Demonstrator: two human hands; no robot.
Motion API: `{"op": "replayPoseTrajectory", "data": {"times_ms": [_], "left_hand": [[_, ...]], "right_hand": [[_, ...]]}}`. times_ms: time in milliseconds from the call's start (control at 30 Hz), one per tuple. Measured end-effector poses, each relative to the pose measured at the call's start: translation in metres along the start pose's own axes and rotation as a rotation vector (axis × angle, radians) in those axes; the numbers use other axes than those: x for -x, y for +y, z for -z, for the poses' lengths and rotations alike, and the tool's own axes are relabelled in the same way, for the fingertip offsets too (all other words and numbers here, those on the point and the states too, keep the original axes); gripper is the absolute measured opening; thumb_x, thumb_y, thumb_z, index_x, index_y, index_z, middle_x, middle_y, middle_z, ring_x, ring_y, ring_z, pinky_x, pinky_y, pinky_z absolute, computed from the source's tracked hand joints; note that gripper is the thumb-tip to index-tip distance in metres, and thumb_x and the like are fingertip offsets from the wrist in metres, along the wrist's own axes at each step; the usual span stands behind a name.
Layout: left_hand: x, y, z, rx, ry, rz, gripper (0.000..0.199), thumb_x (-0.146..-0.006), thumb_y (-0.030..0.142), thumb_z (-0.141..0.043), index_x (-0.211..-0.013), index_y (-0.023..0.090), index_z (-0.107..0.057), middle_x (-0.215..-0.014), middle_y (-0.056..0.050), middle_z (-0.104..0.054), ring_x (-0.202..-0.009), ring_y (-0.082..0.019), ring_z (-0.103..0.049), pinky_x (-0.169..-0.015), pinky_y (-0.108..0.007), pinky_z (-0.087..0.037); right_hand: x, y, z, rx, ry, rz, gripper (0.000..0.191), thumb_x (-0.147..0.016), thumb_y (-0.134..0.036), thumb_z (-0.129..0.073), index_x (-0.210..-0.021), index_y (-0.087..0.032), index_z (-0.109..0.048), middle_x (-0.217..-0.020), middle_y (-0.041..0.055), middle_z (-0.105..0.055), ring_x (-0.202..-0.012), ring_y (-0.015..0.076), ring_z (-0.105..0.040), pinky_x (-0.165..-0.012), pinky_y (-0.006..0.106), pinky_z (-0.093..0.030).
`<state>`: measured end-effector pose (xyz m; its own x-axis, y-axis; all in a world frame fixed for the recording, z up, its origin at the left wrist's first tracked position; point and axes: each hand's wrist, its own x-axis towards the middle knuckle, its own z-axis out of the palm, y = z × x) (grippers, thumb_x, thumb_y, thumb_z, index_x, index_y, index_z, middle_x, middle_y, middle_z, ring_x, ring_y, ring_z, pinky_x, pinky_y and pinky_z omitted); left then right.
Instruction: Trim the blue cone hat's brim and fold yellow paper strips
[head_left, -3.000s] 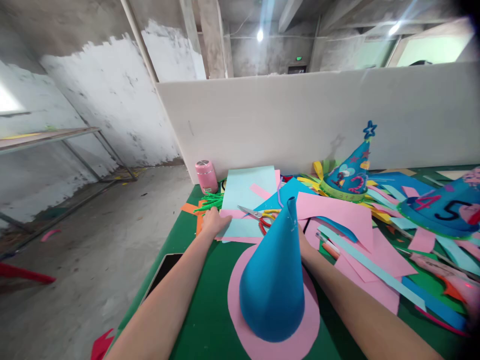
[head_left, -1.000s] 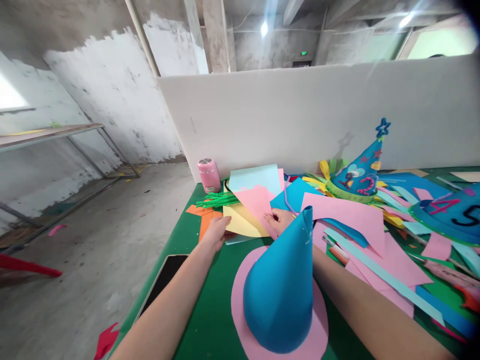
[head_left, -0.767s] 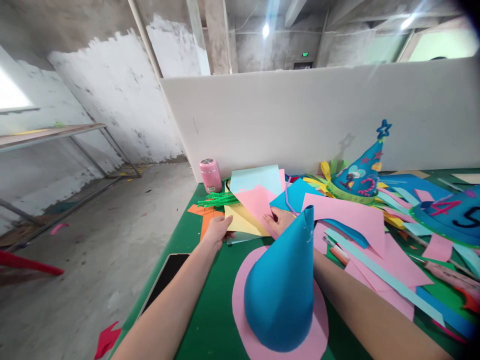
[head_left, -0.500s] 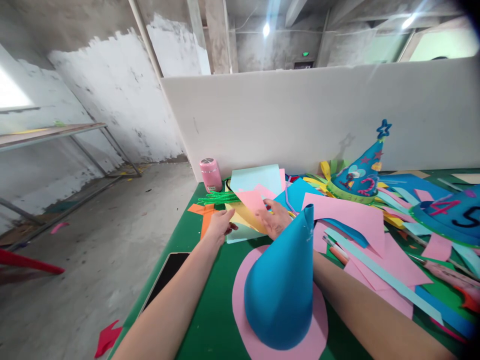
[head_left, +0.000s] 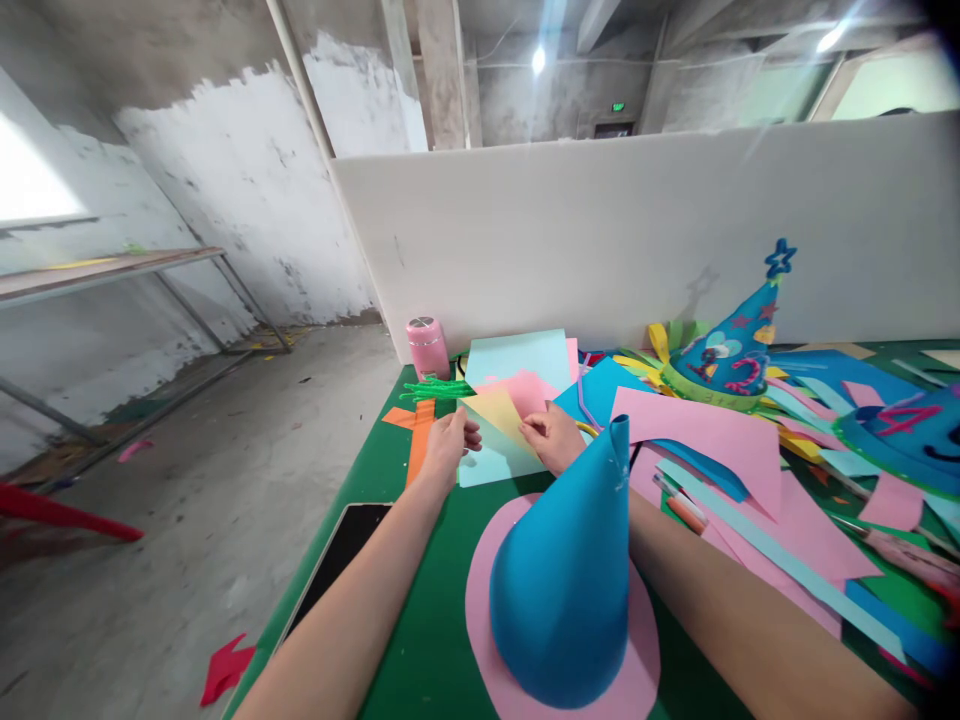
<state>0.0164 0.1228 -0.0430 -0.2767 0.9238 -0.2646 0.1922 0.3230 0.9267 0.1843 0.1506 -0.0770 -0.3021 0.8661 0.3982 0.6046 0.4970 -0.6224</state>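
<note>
My right hand (head_left: 553,438) is closed in a pinch on the right edge of a yellow sheet of paper (head_left: 491,408). At the sheet's left side is my left hand (head_left: 452,442), its fingers curled in; whether they grip the paper is hidden. Beneath the yellow sheet lies light blue paper (head_left: 480,468), with a pink paper piece (head_left: 531,390) just behind. Nearer to me, a plain blue paper cone (head_left: 562,590) stands on a pink paper disc (head_left: 480,620) between my forearms and covers part of the right one.
Green pipe cleaners (head_left: 435,390), a pink canister (head_left: 427,348) and orange paper strips (head_left: 421,440) lie at the left. A dark-screened device (head_left: 345,550) rests by the table edge. Decorated blue hats (head_left: 731,345), paper scraps and scissors (head_left: 900,555) crowd the right. A white panel (head_left: 600,240) stands behind.
The pink piece that lay over the yellow paper is now behind it. My right hand has moved from a spread pose to a pinch on the yellow sheet; my left fingers have curled in.
</note>
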Motion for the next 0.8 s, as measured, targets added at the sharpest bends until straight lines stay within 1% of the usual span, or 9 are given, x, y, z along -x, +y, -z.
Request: {"op": "replayPoseTrajectory", "data": {"times_ms": [133,200,300,400,500,600,700,800], "left_hand": [[0.003,-0.024,0.003,-0.112,0.033,-0.094,0.029,-0.084,0.034,-0.049,-0.105,0.014,-0.052,-0.1,-0.006,-0.057,-0.083,-0.015,-0.058,-0.071,-0.035,-0.05],[0.004,-0.033,0.005,-0.197,0.046,-0.142,0.029,-0.084,0.034,-0.049,-0.105,0.014,-0.052,-0.1,-0.006,-0.057,-0.083,-0.015,-0.058,-0.072,-0.035,-0.05],[0.006,-0.04,0.009,-0.378,0.079,-0.206,0.03,-0.084,0.035,-0.049,-0.104,0.014,-0.053,-0.1,-0.006,-0.057,-0.084,-0.016,-0.058,-0.072,-0.035,-0.05],[0.009,-0.04,0.016,-0.614,0.095,-0.282,0.029,-0.084,0.036,-0.049,-0.103,0.014,-0.053,-0.101,-0.006,-0.057,-0.087,-0.017,-0.057,-0.075,-0.037,-0.049],[0.015,-0.039,0.02,-0.856,0.052,-0.386,0.033,-0.082,0.036,-0.051,-0.109,0.016,-0.051,-0.108,-0.007,-0.054,-0.096,-0.02,-0.054,-0.082,-0.042,-0.045],[0.022,-0.035,0.021,-1.065,-0.007,-0.468,0.039,-0.082,0.037,-0.052,-0.114,0.017,-0.048,-0.115,-0.009,-0.051,-0.103,-0.023,-0.05,-0.087,-0.046,-0.042],[0.026,-0.027,0.02,-1.228,-0.085,-0.501,0.037,-0.082,0.038,-0.051,-0.111,0.016,-0.05,-0.112,-0.008,-0.053,-0.1,-0.022,-0.052,-0.084,-0.045,-0.043],[0.028,-0.018,0.018,-1.353,-0.198,-0.525,0.031,-0.083,0.037,-0.05,-0.105,0.015,-0.053,-0.106,-0.007,-0.056,-0.094,-0.019,-0.055,-0.081,-0.041,-0.046]], "right_hand": [[-0.001,0.001,-0.001,0.029,-0.028,-0.051,0.026,-0.085,-0.034,-0.05,-0.101,-0.015,-0.056,-0.1,0.0043,-0.059,-0.084,0.0173,-0.058,-0.074,0.036,-0.049],[0.0,0.0,-0.001,0.039,-0.026,-0.08,0.026,-0.084,-0.034,-0.05,-0.101,-0.015,-0.056,-0.099,0.004,-0.059,-0.084,0.0175,-0.058,-0.073,0.036,-0.049],[0.001,0.0,0.0,0.053,0.006,-0.13,0.026,-0.084,-0.034,-0.05,-0.102,-0.015,-0.056,-0.1,0.0045,-0.058,-0.085,0.0174,-0.058,-0.073,0.036,-0.049],[0.002,0.002,0.001,0.055,0.045,-0.169,0.026,-0.084,-0.033,-0.05,-0.102,-0.015,-0.055,-0.1,0.0046,-0.058,-0.084,0.0171,-0.058,-0.072,0.036,-0.05],[0.004,0.004,0.0,0.041,0.064,-0.175,0.026,-0.084,-0.034,-0.05,-0.101,-0.014,-0.056,-0.098,0.0042,-0.059,-0.083,0.0171,-0.058,-0.071,0.036,-0.05],[0.006,0.005,-0.003,0.021,0.056,-0.156,0.026,-0.084,-0.034,-0.05,-0.1,-0.014,-0.056,-0.098,0.0037,-0.059,-0.083,0.0174,-0.058,-0.072,0.036,-0.049],[0.007,0.005,-0.005,0.01,0.038,-0.139,0.026,-0.084,-0.034,-0.05,-0.099,-0.014,-0.056,-0.096,0.0034,-0.059,-0.082,0.0172,-0.058,-0.07,0.035,-0.05],[0.008,0.006,-0.005,0.017,0.028,-0.128,0.026,-0.084,-0.034,-0.05,-0.1,-0.014,-0.056,-0.097,0.0037,-0.059,-0.082,0.0169,-0.058,-0.07,0.035,-0.05]]}}
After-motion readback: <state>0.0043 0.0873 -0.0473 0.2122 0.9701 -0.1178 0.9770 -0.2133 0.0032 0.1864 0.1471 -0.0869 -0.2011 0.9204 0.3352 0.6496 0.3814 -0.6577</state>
